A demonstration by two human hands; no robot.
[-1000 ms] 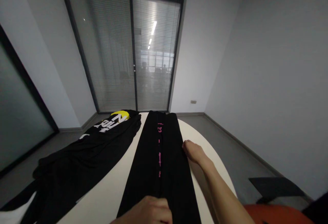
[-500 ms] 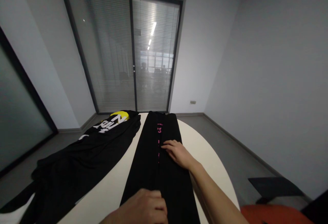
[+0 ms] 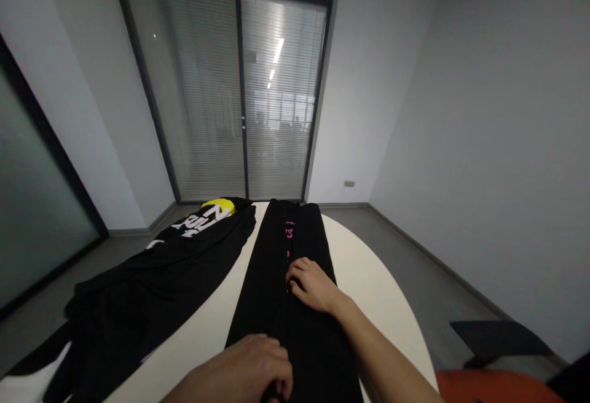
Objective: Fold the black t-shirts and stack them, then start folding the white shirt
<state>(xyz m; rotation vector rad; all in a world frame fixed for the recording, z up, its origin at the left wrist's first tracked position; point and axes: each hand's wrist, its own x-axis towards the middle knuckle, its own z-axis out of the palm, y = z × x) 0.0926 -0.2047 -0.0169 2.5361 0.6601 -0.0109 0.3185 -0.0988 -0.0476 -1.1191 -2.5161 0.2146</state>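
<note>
Black garment, lengthwise from counter's far edge toward me. Likely light, soft, easily creased; best held by its long folds. Right grip bent mid-length, left grip curled nearer; can't tell if either pinches cloth.

The black garment bears pink print, the table cream.

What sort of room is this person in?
Probably a small office or meeting room: there's a pale curved-edge table, tall glass panels with blinds, and an orange-seated chair.
</note>
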